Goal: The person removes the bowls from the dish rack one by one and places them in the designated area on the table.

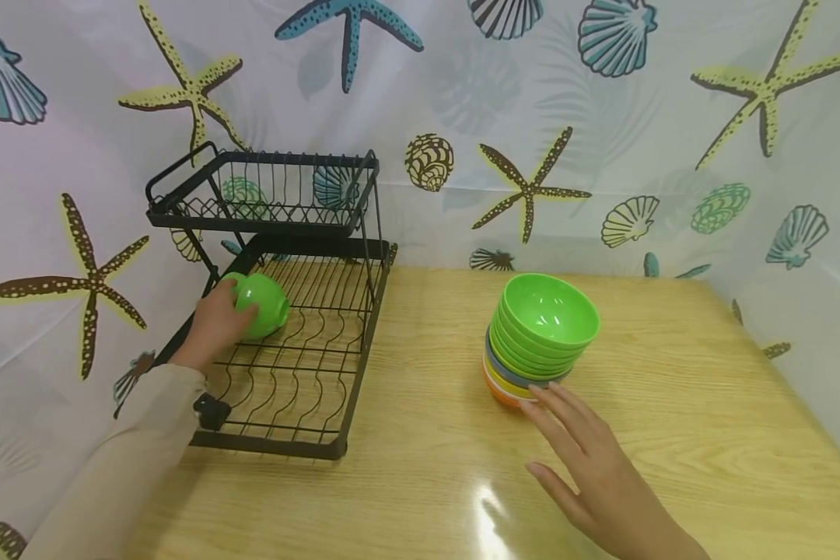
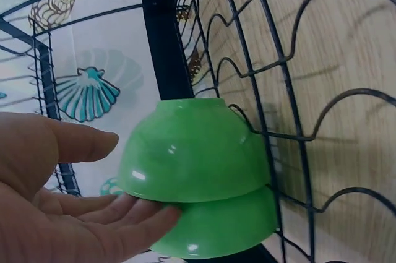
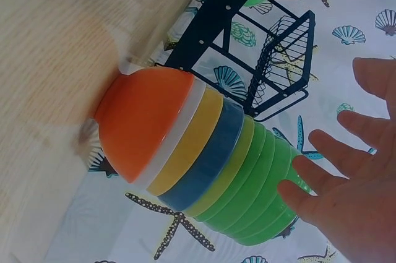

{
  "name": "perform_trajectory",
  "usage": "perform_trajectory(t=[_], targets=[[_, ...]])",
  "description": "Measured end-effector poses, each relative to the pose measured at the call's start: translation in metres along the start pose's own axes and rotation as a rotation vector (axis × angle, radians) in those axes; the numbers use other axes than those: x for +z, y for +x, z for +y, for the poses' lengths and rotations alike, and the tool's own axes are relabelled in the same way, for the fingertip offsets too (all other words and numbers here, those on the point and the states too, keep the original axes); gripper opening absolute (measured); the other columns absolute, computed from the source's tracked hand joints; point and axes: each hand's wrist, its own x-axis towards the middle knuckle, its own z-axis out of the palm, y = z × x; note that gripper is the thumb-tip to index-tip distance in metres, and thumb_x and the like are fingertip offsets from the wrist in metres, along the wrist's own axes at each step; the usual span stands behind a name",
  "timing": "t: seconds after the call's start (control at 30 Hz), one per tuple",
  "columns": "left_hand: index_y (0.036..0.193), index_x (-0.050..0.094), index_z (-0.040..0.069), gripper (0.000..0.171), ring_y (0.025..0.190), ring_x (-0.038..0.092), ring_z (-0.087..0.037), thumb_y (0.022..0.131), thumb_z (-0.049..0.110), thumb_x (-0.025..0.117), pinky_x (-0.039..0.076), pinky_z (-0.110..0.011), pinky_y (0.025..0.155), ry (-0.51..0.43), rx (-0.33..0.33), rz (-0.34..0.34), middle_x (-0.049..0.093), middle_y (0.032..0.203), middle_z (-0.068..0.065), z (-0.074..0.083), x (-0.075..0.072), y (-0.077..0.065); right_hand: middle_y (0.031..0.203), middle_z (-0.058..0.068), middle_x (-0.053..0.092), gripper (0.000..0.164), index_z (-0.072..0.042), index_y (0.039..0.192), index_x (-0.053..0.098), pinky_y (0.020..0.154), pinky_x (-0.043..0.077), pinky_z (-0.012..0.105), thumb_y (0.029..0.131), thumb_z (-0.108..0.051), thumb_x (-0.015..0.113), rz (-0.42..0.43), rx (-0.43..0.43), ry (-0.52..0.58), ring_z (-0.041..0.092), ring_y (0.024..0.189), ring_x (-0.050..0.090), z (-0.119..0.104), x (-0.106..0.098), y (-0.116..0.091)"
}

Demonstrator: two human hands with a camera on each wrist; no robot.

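Two green bowls stand on edge side by side in the lower level of the black dish rack point(image 1: 353, 373). In the left wrist view, the nearer bowl point(image 2: 192, 158) and the other bowl point(image 2: 223, 229) nearly touch. My left hand point(image 1: 220, 319) is at their rims, fingertips by the gap between them and thumb apart from the bowl. On the table, a leaning stack has several green bowls point(image 1: 553, 311) on top, then blue point(image 3: 207, 158), yellow, white and orange bowls point(image 3: 142, 120). My right hand point(image 1: 595, 467) hovers in front of it, fingers spread, holding nothing.
The rack's upper basket point(image 1: 259, 225) overhangs the back of its lower level. A small black holder point(image 1: 212, 411) sits at the front left corner of the rack. A patterned curtain point(image 1: 427, 93) hangs behind the wooden table point(image 1: 420, 482) and along its sides.
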Motion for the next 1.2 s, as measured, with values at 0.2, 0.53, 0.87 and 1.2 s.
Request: perform_trajectory(t=[0.2, 0.53, 0.87, 1.2], targets=[[0.135, 0.038, -0.018, 0.052, 0.115, 0.050, -0.051, 0.099, 0.018, 0.050, 0.047, -0.058, 0.093, -0.049, -0.024, 0.017, 0.050, 0.123, -0.040, -0.007, 0.000, 0.003, 0.138, 0.020, 0.048, 0.054, 0.004, 0.132, 0.052, 0.118, 0.019, 0.032, 0.102, -0.040, 0.042, 0.000, -0.022, -0.007, 0.036, 0.131, 0.039, 0.001, 0.000, 0.001], [0.128, 0.049, -0.016, 0.044, 0.116, 0.052, -0.046, 0.099, 0.018, 0.052, 0.048, -0.054, 0.095, -0.128, -0.074, 0.064, 0.054, 0.124, -0.035, -0.013, 0.005, 0.006, 0.141, 0.017, 0.046, 0.055, 0.003, 0.134, 0.051, 0.119, 0.016, 0.031, 0.102, -0.041, 0.040, -0.038, -0.022, -0.036, 0.037, 0.133, 0.037, 0.004, -0.001, 0.001], [0.131, 0.050, -0.012, 0.047, 0.120, 0.049, -0.045, 0.100, 0.023, 0.051, 0.047, -0.053, 0.097, -0.189, -0.116, 0.045, 0.051, 0.130, -0.033, -0.017, 0.004, 0.006, 0.143, 0.016, 0.045, 0.056, -0.003, 0.137, 0.050, 0.119, 0.014, 0.031, 0.102, -0.045, 0.038, -0.101, 0.003, -0.048, 0.038, 0.133, 0.036, 0.006, -0.002, -0.001], [0.140, 0.038, -0.011, 0.055, 0.124, 0.047, -0.040, 0.102, 0.027, 0.047, 0.045, -0.047, 0.101, -0.409, -0.134, -0.056, 0.046, 0.136, -0.030, -0.011, -0.004, 0.004, 0.145, 0.014, 0.043, 0.056, -0.007, 0.140, 0.048, 0.119, 0.012, 0.031, 0.102, -0.046, 0.037, -0.155, 0.035, -0.041, 0.039, 0.134, 0.034, 0.007, -0.004, -0.002]])
